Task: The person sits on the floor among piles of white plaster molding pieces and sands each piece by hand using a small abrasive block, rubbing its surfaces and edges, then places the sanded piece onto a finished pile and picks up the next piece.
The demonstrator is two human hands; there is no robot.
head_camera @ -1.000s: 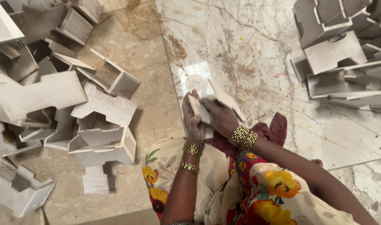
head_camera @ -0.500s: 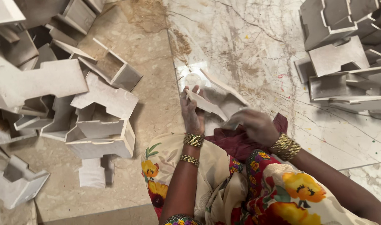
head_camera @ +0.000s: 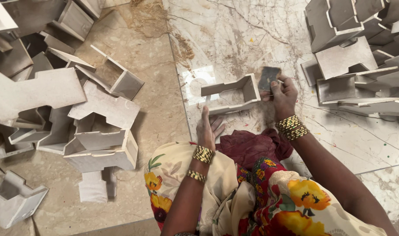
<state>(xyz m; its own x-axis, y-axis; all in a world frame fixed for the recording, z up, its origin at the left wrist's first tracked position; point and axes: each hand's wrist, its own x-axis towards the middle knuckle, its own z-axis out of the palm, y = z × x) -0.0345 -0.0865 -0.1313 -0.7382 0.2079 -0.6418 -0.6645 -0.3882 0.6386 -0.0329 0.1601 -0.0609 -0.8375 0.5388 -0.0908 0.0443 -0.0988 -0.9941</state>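
Note:
A pale open-topped wooden box frame (head_camera: 231, 94) lies on the marble floor in front of me. My left hand (head_camera: 208, 126) touches its near side with the fingers spread. My right hand (head_camera: 283, 94) is closed on a small dark sanding pad (head_camera: 268, 78), held against the frame's right end. Gold bangles sit on both wrists. A maroon cloth (head_camera: 252, 146) lies on my lap over a floral garment.
A heap of similar pale box frames (head_camera: 77, 100) covers the floor at the left. Another stack of frames (head_camera: 352, 57) sits at the upper right. Sawdust (head_camera: 182, 48) lies along the floor seam. A white patch (head_camera: 196, 83) marks the marble beside the frame.
The frame has been set down flat on the floor with its open side up. My right hand moved from my lap to the frame's right end, now holding the dark pad.

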